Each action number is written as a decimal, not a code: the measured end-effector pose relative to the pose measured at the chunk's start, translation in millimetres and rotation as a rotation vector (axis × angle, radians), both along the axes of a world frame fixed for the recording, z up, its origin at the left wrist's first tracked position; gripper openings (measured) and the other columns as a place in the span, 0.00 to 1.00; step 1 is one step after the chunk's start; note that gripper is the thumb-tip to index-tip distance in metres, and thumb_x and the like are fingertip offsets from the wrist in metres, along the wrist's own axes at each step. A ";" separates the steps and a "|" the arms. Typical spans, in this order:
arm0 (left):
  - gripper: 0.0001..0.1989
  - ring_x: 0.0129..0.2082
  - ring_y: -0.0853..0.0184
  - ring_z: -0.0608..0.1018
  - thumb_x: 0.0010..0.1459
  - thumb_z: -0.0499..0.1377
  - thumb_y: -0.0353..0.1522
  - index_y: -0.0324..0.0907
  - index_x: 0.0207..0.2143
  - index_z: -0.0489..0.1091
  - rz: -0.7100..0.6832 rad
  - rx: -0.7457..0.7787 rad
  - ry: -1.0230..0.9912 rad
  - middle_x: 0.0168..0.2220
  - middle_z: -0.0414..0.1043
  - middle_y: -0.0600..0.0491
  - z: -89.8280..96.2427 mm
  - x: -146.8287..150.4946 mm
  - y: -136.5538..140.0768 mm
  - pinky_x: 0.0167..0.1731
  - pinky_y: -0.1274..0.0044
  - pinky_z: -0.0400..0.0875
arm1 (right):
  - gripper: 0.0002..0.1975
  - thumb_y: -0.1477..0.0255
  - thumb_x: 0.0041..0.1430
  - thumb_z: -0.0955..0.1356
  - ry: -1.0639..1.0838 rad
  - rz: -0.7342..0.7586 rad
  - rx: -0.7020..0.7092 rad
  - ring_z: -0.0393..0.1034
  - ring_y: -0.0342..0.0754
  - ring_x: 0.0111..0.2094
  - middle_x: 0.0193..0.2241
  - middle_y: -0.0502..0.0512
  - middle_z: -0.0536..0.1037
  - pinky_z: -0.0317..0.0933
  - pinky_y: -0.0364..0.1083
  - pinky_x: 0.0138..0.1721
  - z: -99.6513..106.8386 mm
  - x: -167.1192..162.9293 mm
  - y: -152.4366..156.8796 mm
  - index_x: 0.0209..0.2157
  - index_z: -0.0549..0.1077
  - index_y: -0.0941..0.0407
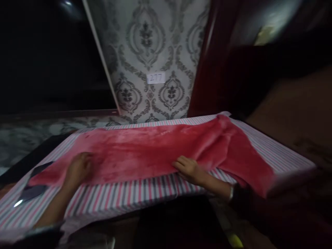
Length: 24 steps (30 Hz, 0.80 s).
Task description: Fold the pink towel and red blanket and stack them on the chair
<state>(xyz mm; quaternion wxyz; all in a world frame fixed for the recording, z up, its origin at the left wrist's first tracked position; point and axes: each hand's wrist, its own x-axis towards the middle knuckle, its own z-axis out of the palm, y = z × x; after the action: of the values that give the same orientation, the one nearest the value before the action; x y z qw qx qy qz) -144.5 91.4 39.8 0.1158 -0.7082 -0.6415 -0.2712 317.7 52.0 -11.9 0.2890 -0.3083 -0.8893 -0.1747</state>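
Note:
A long red plush cloth (145, 152) lies stretched across a striped sheet (124, 195); I cannot tell whether it is a garment. Its left part is spread fairly flat, while the right part is folded and creased, with a flap slanting toward the front. Over the left part is my left hand (80, 166), blurred, its fingers curled in; what they hold, if anything, is hidden. At the front edge near the middle, my right hand (188, 167) has its bent fingers closed on the cloth. A dark flat object (35, 192) is partly covered by the cloth's left end.
The striped sheet covers a raised table-like surface. Behind it stand a patterned wall (147, 45) with a paper label reading 277 (156, 77), a large dark panel (52, 58) at left, and a dark red upright (207, 69). Something yellow (235, 240) shows low at right.

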 end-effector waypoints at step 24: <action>0.11 0.35 0.58 0.82 0.62 0.53 0.33 0.42 0.43 0.73 -0.657 0.236 -0.058 0.36 0.80 0.48 -92.6 224.5 -3.2 0.36 0.71 0.78 | 0.17 0.69 0.62 0.65 0.748 -1.471 -0.617 0.75 0.65 0.50 0.44 0.75 0.81 0.67 0.56 0.50 -5.2 335.1 -13.6 0.46 0.80 0.63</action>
<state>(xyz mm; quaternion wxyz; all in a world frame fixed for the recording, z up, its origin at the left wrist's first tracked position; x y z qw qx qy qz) 80.0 88.2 -52.8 0.0853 -0.8506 -0.3465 -0.3863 652.8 38.4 -17.1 0.2793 -0.9043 -0.3200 0.0436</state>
